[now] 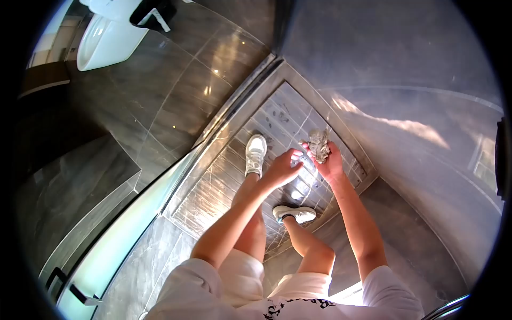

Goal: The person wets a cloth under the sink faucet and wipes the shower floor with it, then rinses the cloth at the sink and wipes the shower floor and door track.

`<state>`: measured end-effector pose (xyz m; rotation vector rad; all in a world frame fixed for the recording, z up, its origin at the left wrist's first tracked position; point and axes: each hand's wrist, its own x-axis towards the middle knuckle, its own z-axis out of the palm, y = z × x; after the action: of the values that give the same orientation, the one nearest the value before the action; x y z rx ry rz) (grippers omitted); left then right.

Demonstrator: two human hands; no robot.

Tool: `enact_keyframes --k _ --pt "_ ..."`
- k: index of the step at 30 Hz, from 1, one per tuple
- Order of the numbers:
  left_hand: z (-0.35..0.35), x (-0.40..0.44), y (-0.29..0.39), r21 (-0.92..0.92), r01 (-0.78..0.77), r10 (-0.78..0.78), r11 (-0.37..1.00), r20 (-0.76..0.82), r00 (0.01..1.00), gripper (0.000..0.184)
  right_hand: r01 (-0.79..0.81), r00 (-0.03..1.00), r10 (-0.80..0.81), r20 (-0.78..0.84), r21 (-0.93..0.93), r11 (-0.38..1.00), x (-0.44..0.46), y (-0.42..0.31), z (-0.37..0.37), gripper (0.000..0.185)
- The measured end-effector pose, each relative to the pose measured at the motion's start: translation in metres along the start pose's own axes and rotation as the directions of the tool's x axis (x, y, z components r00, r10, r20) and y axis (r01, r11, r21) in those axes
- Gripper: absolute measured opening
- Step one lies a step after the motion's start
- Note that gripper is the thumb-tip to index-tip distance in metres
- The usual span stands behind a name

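My right hand (332, 162) is closed around a crumpled, greyish-beige wad that looks like a wet cloth (319, 144), held above the tiled shower floor (280, 109). My left hand (286, 167) is just to the left of it, fingers loosely curved and apart, with nothing visible in them. A small gap separates my left fingertips from the cloth and the right hand.
My shoes (256, 154) stand on the wet, grooved tiles. A glass door (114, 245) with a black handle (82, 295) is at the lower left. A grey wall (405, 112) rises on the right. The white toilet (109, 42) is beyond the raised sill.
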<state>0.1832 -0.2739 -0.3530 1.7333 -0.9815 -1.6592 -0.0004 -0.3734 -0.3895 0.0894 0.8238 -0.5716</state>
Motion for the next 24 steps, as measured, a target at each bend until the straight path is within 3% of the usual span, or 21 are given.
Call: enact_keyframes --k 2,7,9,14,15,17,19,21,23,24 --pt "-0.005 -0.010 0.001 -0.101 -0.021 0.013 0.995 -0.081 0.997 0.038 0.010 1.000 -0.009 0.008 -0.092 0.996 0.000 0.000 0.039 0.046" --pt "-0.053 -0.016 0.004 -0.298 0.104 -0.174 0.949 -0.220 0.960 0.035 -0.081 0.997 0.079 -0.022 -0.122 0.989 0.021 0.003 0.154 0.047" --pt "-0.083 -0.014 0.002 -0.366 0.113 -0.221 0.924 -0.267 0.938 0.032 -0.114 0.990 0.125 0.065 -0.152 0.982 0.035 0.007 0.190 0.047" --pt "-0.119 -0.044 0.011 -0.598 -0.005 -0.296 0.801 -0.404 0.866 0.026 -0.146 0.976 0.179 0.124 -0.238 0.960 0.039 0.014 0.261 0.045" --pt "-0.128 -0.052 0.022 -0.653 -0.062 -0.301 0.755 -0.429 0.852 0.025 -0.156 0.978 0.187 0.092 -0.268 0.951 0.033 0.013 0.268 0.044" --pt "-0.150 -0.071 0.063 -0.616 -0.032 -0.325 0.787 -0.459 0.827 0.025 -0.134 0.978 0.177 0.108 -0.317 0.939 0.019 0.013 0.285 0.044" --pt "-0.175 -0.090 0.112 -0.869 0.060 -0.511 0.492 -0.232 0.827 0.026 -0.161 0.979 0.193 0.072 -0.317 0.935 -0.003 0.008 0.306 0.043" --pt "-0.200 -0.109 0.173 -0.902 0.044 -0.508 0.430 -0.201 0.838 0.029 -0.188 0.976 0.213 0.042 -0.324 0.927 -0.009 0.002 0.332 0.042" --pt "-0.210 -0.121 0.212 -0.892 -0.150 -0.341 0.427 -0.313 0.887 0.043 -0.152 0.988 0.138 -0.064 -0.447 0.882 -0.029 -0.007 0.354 0.041" --pt "-0.219 -0.125 0.239 -0.897 -0.152 -0.353 0.415 -0.313 0.882 0.043 -0.170 0.985 0.144 -0.092 -0.460 0.871 -0.035 -0.014 0.370 0.039"
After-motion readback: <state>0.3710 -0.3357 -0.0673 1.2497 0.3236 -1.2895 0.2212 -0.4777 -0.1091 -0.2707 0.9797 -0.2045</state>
